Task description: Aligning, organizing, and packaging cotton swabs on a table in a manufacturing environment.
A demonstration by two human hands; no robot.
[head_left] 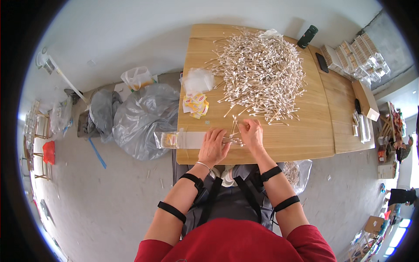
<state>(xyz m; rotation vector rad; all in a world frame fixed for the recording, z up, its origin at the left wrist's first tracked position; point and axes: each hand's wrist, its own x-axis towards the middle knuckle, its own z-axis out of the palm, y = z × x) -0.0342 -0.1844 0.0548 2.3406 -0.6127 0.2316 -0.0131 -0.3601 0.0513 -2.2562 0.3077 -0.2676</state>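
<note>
A large heap of loose cotton swabs (262,74) covers the far middle of the wooden table. Near the front edge, my left hand (212,147) curls over a small bunch of swabs (235,141), whose tips stick out to its right. Left of that hand lies a white strip (190,139), joined to a clear plastic pouch (169,140) with swabs and a yellow label inside. My right hand (252,134) is closed in a pinch, with a few swabs (235,124) standing out at its fingertips.
Yellow-and-white labels (196,105) and flat clear bags (198,81) lie on the table's left. A dark green bottle (308,36), a black phone (322,63) and stacked packs (355,54) stand far right. Grey plastic sacks (146,120) sit on the floor at left.
</note>
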